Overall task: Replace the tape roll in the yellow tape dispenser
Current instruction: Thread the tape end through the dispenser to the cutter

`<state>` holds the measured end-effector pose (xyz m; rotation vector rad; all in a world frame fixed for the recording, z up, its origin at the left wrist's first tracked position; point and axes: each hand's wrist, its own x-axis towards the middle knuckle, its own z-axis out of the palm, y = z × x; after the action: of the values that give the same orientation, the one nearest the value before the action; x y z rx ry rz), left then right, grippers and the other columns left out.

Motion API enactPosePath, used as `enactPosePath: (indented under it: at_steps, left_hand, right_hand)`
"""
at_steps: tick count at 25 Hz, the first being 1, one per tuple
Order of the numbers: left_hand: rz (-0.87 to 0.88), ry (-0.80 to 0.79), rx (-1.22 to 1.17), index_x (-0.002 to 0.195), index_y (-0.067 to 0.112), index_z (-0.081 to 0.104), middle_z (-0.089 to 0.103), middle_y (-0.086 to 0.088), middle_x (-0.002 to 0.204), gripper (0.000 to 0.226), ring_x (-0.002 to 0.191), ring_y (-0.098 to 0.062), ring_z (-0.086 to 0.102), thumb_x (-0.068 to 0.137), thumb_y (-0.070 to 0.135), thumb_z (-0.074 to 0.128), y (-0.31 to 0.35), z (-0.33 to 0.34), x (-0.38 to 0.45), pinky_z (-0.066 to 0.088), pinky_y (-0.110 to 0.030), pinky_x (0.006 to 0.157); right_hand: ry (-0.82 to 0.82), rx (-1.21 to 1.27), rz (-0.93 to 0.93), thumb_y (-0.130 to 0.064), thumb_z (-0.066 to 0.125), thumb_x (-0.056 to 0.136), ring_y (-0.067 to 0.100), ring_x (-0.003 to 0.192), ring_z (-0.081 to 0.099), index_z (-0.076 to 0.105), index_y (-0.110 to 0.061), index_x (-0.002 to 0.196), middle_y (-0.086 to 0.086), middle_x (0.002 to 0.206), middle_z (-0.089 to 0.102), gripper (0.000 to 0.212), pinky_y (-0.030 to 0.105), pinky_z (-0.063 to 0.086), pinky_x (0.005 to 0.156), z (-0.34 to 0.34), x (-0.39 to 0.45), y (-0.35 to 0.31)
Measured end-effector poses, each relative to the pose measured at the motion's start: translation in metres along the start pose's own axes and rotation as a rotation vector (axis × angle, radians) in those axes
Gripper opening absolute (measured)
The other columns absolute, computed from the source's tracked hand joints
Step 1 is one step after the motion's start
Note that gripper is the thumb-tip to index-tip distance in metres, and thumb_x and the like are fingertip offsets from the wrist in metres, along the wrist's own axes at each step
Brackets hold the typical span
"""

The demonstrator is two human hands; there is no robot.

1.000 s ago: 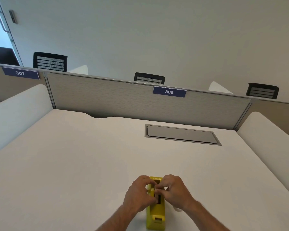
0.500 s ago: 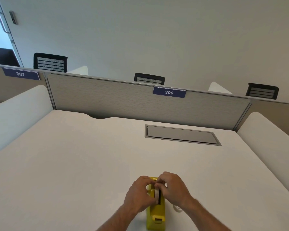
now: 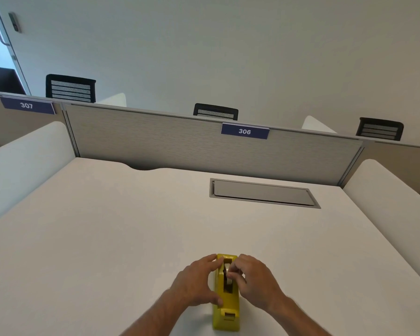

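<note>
The dispenser [image 3: 226,295] stands on the white worktop [image 3: 107,226] near its front edge, right under the person's hands. Its long axis runs straight away from the person toward the divider [image 3: 180,146]; the cutter end, with a small raised tab, faces the person, and the rounded far end faces the "306" label [image 3: 245,131]. It is a glossy yellow block, narrow and tall, with a dark slot open along its top. In that slot sits a pale tape roll [image 3: 227,275], seen edge on, with something dark beside it that I cannot make out.

The left hand [image 3: 196,283] lies flat against the left side of the dispenser, fingers spread forward along it and thumb low near the cutter end, a loose bracing grip rather than a closed one. The right hand [image 3: 254,280] is curled over the slot from the right, its fingertips [image 3: 232,271] pinched on the tape roll.

A grey hatch [image 3: 262,193] is set into the worktop farther back, well apart from the dispenser.
</note>
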<state>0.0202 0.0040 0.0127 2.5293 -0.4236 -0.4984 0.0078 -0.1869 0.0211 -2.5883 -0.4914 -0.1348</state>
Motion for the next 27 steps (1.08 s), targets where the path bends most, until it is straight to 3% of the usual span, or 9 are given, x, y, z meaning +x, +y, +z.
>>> enactPosePath:
  at_steps: [3,14,23,27]
  left_hand:
    - [0.016,0.018,0.080,0.152,0.040,0.020,0.019,0.015,0.164,0.106,0.147,-0.019,0.030,0.068,0.050,0.084,0.005,-0.003,-0.002,0.037,-0.044,0.116]
    - [-0.012,0.037,0.103,0.152,0.040,0.020,0.024,0.012,0.163,0.104,0.148,-0.018,0.028,0.070,0.049,0.083,0.005,-0.001,-0.003,0.034,-0.044,0.117]
    - [-0.030,0.030,0.083,0.152,0.038,0.023,0.035,0.010,0.158,0.102,0.144,-0.016,0.034,0.070,0.049,0.083,0.007,-0.002,-0.006,0.037,-0.041,0.114]
    - [-0.049,0.017,0.068,0.152,0.039,0.023,0.037,0.008,0.157,0.103,0.143,-0.017,0.035,0.070,0.050,0.083,0.008,-0.002,-0.006,0.038,-0.040,0.114]
  right_hand:
    - [0.000,0.004,-0.003,-0.029,0.063,0.090,0.004,0.078,0.048,0.066,-0.023,0.085,-0.018,0.080,0.052,0.009,0.022,0.046,0.069,0.004,-0.008,-0.001]
    - [0.042,0.075,0.071,-0.030,0.066,0.089,-0.005,0.071,0.047,0.072,-0.025,0.086,-0.027,0.071,0.047,0.008,0.010,0.034,0.062,0.019,-0.032,-0.012]
    - [0.093,0.119,0.077,-0.032,0.070,0.080,-0.012,0.066,0.046,0.072,-0.027,0.079,-0.034,0.066,0.045,0.006,0.016,0.034,0.064,0.024,-0.050,-0.016]
    - [0.109,0.126,0.074,-0.032,0.072,0.079,-0.009,0.068,0.048,0.071,-0.027,0.077,-0.028,0.068,0.050,0.006,0.018,0.038,0.066,0.026,-0.057,-0.014]
